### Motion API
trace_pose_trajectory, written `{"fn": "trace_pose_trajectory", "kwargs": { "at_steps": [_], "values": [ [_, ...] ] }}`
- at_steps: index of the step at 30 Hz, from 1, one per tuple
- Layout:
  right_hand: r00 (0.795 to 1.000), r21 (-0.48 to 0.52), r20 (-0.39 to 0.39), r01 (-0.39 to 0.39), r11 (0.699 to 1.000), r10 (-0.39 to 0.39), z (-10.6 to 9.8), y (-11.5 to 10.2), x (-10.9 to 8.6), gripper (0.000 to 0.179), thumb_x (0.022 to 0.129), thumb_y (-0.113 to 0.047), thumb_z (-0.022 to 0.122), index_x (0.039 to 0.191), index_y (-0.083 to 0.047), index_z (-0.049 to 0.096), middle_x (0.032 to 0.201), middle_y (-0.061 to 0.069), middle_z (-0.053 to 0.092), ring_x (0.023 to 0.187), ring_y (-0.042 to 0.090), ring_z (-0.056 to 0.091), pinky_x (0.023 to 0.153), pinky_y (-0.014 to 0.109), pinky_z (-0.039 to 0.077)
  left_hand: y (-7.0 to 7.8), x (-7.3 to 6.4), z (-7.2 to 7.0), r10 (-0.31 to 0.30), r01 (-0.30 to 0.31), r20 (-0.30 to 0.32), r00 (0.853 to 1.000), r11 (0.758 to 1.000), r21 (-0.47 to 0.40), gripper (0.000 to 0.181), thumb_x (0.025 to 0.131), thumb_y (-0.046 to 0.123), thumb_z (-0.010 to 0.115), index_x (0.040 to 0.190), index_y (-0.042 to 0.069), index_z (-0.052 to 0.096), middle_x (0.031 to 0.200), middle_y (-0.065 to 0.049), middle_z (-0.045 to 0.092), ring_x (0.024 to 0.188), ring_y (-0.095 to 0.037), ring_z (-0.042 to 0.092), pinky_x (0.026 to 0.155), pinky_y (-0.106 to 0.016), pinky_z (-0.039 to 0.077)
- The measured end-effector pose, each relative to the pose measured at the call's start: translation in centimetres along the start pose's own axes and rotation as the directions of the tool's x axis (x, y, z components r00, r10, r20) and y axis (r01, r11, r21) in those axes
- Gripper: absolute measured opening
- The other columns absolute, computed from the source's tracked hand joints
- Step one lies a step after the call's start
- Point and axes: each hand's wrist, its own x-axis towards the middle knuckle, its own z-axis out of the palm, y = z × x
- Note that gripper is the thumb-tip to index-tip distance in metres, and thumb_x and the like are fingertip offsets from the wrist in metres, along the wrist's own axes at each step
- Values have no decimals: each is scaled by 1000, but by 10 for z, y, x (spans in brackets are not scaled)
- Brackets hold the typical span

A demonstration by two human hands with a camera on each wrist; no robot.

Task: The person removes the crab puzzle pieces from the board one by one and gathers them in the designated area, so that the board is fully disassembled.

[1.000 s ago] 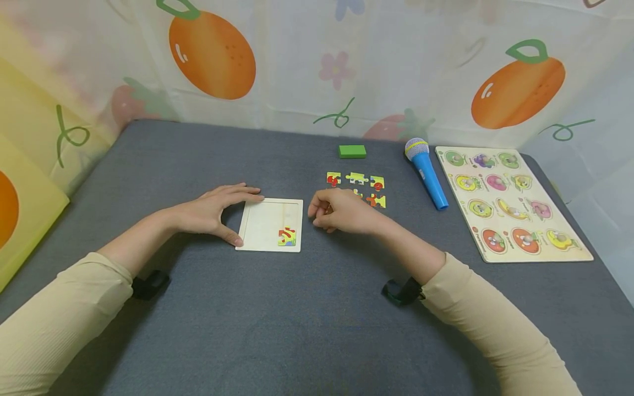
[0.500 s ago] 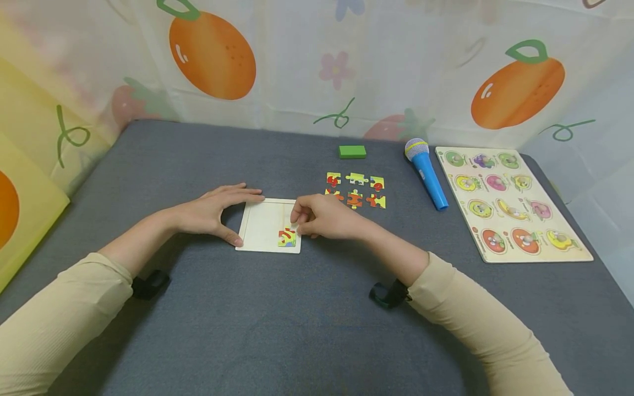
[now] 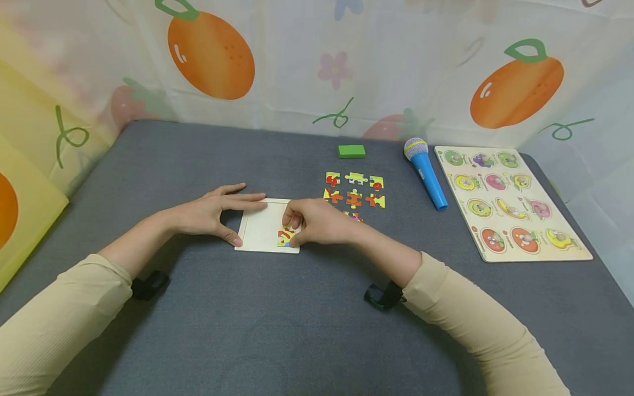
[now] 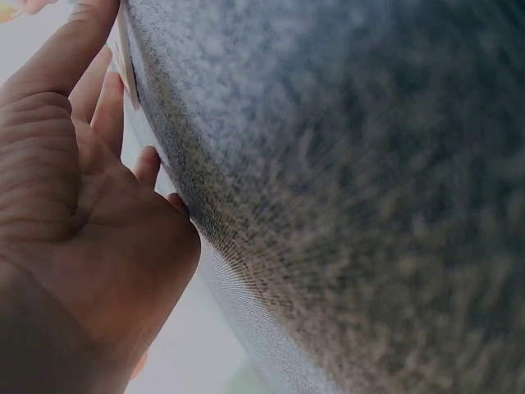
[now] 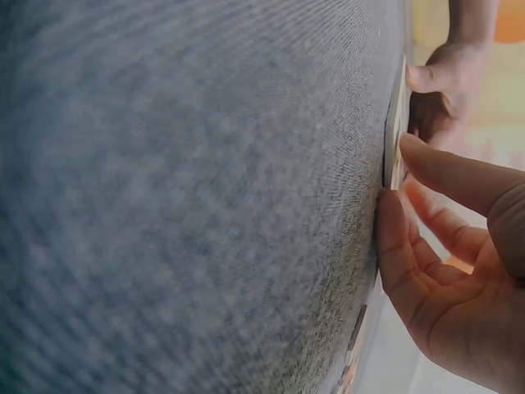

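A shallow pale wooden puzzle tray [image 3: 257, 228] lies mid-table with a yellow and red puzzle piece [image 3: 283, 240] in its lower right corner. My left hand [image 3: 200, 213] spans the tray's left side, thumb at the near corner and long fingers stretched over the far edge. My right hand [image 3: 319, 221] is over the right edge, fingers bent and thumb tip on that corner piece. In the right wrist view its thumb [image 5: 447, 168] meets the tray while lower fingertips reach the cloth; I cannot tell whether the fingers pinch anything. Several loose puzzle pieces [image 3: 354, 198] lie in rows behind the right hand.
A green block [image 3: 351, 152] lies behind the loose pieces. To the right are a blue toy microphone [image 3: 428, 176] and a wooden board with fruit pictures [image 3: 517, 206]. A fruit-print curtain [image 3: 297, 66] hangs along the table's back edge.
My right hand has moved left from beside the loose pieces onto the tray's right part, baring more of the pieces. The left hand has stayed at the tray's left side.
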Motion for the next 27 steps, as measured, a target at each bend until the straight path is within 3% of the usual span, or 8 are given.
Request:
{"fn": "trace_pose_trajectory", "kwargs": {
  "at_steps": [5, 15, 27],
  "values": [
    [1000, -20, 5, -4, 1000, 4, 1, -3, 0, 35, 73, -16, 85, 102, -10, 66, 91, 2, 66, 75, 8, 57, 71, 18, 43, 0, 0, 0, -13, 13, 3, 1000, 1000, 0, 90, 72, 41, 84, 150, 23, 43, 165, -2, 29, 155, -42, 0, 115, -73, 9],
    [999, -31, 5, -41, 999, 41, 1, -3, 0, 36, 74, -18, 86, 103, -9, 67, 92, 1, 67, 77, 9, 57, 73, 19, 43, 2, 0, -1, -53, 53, -3, 999, 999, -2, 94, 70, 44, 85, 151, 30, 40, 164, 4, 31, 155, -39, 1, 114, -73, 12],
    [997, -27, -4, -74, 997, 74, 2, -6, 2, 33, 73, -17, 87, 98, -10, 66, 90, 0, 65, 83, 11, 58, 74, 20, 42, 2, 0, -1, -60, 60, 2, 998, 998, -12, 93, 71, 43, 85, 151, 32, 40, 164, 6, 30, 156, -38, 1, 114, -73, 12]
  ]
}}
